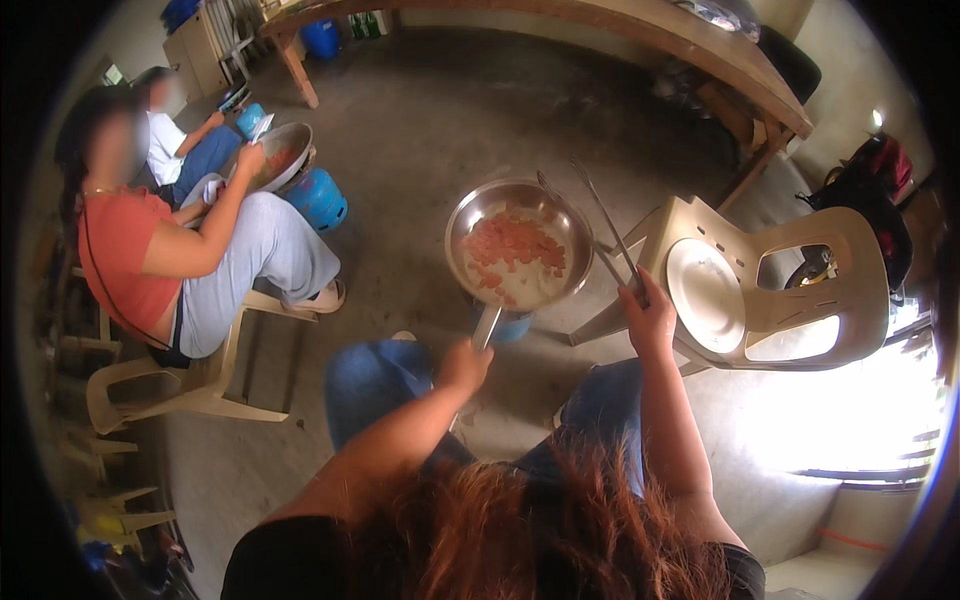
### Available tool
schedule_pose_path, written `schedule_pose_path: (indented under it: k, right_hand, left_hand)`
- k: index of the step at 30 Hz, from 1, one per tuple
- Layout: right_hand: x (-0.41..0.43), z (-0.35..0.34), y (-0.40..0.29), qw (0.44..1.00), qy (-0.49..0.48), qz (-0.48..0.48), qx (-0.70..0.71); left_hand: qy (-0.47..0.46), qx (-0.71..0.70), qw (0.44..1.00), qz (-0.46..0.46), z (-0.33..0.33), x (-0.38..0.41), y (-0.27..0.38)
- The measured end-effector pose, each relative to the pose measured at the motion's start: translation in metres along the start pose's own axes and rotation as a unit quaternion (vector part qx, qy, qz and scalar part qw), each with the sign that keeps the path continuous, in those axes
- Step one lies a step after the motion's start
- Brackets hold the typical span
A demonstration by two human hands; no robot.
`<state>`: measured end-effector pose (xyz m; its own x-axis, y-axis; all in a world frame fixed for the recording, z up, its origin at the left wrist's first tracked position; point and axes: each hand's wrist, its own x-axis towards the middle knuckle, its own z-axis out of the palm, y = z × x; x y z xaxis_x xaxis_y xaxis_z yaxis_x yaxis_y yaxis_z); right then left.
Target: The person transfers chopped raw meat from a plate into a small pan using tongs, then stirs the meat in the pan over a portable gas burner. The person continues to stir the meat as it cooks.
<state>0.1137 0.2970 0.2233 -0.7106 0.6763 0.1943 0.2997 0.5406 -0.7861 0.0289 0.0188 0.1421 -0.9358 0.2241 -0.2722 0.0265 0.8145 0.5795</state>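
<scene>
My left hand (463, 369) grips the metal handle (487, 327) of a shiny frying pan (459, 259). Diced pinkish-red pieces of food (514, 238), perhaps meat, lie spread over the pan's far and middle part. Beneath the pan a blue gas canister (511, 327) partly shows; the burner is hidden. In my right hand (651, 319) I hold metal tongs (604, 225), their arms apart and their tips near the pan's right rim, with nothing visible between them. A white plate (706, 295) lies on the seat of a beige plastic chair (772, 300) close to my right hand.
To the left, a seated person (142, 247) holds a utensil over another pan (296, 146) above a blue gas tank (318, 199). A second person (169, 142) sits beyond. A wooden table (525, 9) spans the far side. Bags (862, 202) rest at the right wall.
</scene>
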Motion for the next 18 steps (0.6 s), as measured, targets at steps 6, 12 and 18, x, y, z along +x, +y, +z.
schedule_pose_path:
  k: [6,12,18]
  right_hand:
    - [-0.005,-0.001,-0.004,1.000,-0.004,-0.003,0.013]
    - [-0.037,0.038,0.020,0.999,-0.012,0.004,0.044]
    - [-0.047,0.054,0.035,0.999,-0.028,0.014,0.035]
  left_hand:
    - [-0.029,-0.029,0.998,-0.054,-0.005,-0.012,0.006]
    - [-0.008,-0.049,0.997,-0.054,0.011,0.006,-0.031]
    - [-0.006,-0.004,0.998,-0.058,0.013,0.008,-0.037]
